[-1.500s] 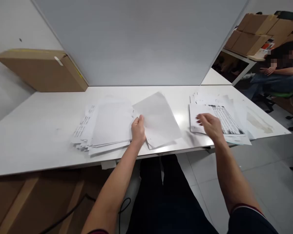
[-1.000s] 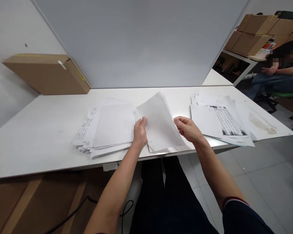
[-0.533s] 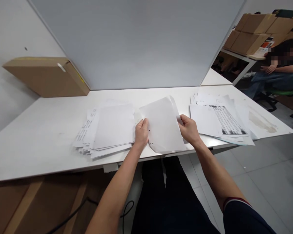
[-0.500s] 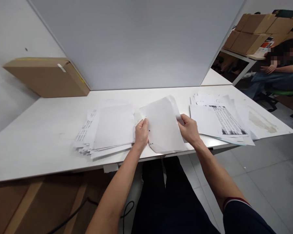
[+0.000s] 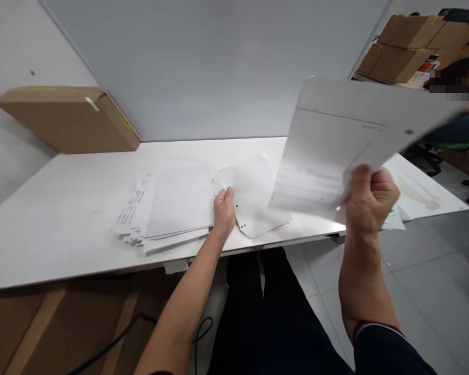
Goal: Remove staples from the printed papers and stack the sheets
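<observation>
My left hand (image 5: 224, 210) is closed on the left edge of some white paper sheets (image 5: 254, 192) with punched holes, at the middle of the table's front. Raised on the right, my right hand (image 5: 369, 198) grips a sheet of paper (image 5: 332, 140) by its edge. That sheet is tilted, blurred by motion, and shows faint print and a ruled line. It hides most of the right-hand paper pile. Left of my left hand lies a stack of paper (image 5: 180, 200), its blank top sheet squared over fanned-out printed ones.
A white table (image 5: 62, 219) runs along a grey panel (image 5: 219, 67). At the back left a flat cardboard box (image 5: 62, 122) leans on the wall. More cardboard boxes (image 5: 398, 57) and a seated person (image 5: 459, 122) are at the far right. A black cable (image 5: 117, 346) hangs below.
My right hand has moved up and to the right, lifting a sheet away from the paper in my left hand. The left hand keeps its hold in nearly the same place.
</observation>
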Motion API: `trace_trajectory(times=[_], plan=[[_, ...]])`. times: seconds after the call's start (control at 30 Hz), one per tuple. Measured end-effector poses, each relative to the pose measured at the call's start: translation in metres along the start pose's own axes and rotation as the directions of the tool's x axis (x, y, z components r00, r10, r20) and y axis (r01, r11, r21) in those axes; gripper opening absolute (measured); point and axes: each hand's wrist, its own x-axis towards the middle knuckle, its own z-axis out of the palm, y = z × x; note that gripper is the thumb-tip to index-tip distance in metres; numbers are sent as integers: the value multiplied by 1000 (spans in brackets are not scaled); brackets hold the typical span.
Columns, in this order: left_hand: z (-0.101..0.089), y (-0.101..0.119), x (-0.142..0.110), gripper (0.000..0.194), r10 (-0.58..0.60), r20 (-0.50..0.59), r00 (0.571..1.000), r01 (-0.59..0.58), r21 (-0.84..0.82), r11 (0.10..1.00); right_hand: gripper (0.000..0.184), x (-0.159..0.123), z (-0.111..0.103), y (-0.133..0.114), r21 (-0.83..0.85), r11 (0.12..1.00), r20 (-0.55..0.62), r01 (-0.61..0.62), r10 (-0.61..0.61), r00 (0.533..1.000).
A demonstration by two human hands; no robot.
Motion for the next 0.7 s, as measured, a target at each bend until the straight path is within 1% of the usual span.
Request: trace_trajectory(times=[0.03,0.07,0.1,0.13,0.17,0.27,0.33,0.37,0.43,0.47,0.5,0.53,0.57,0.6,0.63,0.67,0.7], plan=[[1,1,0,34,-8,5,1000,8,-13,1000,39,-4,4,2,50,997,134,-56,49,990],[1,1,-1,33,-11,9,1000,11,-21,1000,40,-9,11,6,54,993,282,-100,81,956],[2,2,-1,32,-11,13,1000,11,-28,1000,39,-16,20,12,21,993,406,-118,99,908],[2,2,-2,32,-9,19,1000,10,-34,999,39,-23,30,19,-28,994,490,-108,108,865],[2,2,-2,32,-10,27,1000,11,-40,999,40,-31,41,26,-78,994,534,-80,110,838],[1,2,-2,34,-23,64,998,26,-38,999,42,-51,67,40,-163,987,580,-12,106,808],[-1,1,-2,32,-14,84,996,13,20,1000,40,-58,75,42,-175,985,592,7,99,800],[-3,0,-2,30,3,88,996,-8,59,998,38,-60,76,42,-180,983,590,25,88,802],[-5,-2,-1,29,50,91,995,-61,127,990,31,-59,77,41,-185,982,560,45,67,826],[-5,-2,-2,29,76,91,993,-89,150,985,29,-57,76,41,-170,985,541,22,75,838],[-6,-2,-3,29,102,92,991,-116,167,979,33,-54,76,42,-133,991,537,-33,100,837],[-6,-1,-4,30,126,97,987,-143,186,972,39,-51,76,43,-74,990,568,-118,139,811],[-5,2,-5,31,150,111,982,-171,212,962,43,-48,76,44,-2,974,634,-226,176,753],[-4,6,-7,31,179,129,975,-207,244,948,42,-45,76,45,69,938,716,-341,191,671],[-2,12,-9,32,214,151,965,-249,277,928,37,-42,76,44,131,888,785,-440,178,593],[0,20,-10,32,250,180,951,-296,309,904,32,-39,76,43,191,840,823,-508,144,549],[3,28,-12,31,299,201,933,-352,326,877,28,-36,76,40,260,800,825,-541,107,555]])
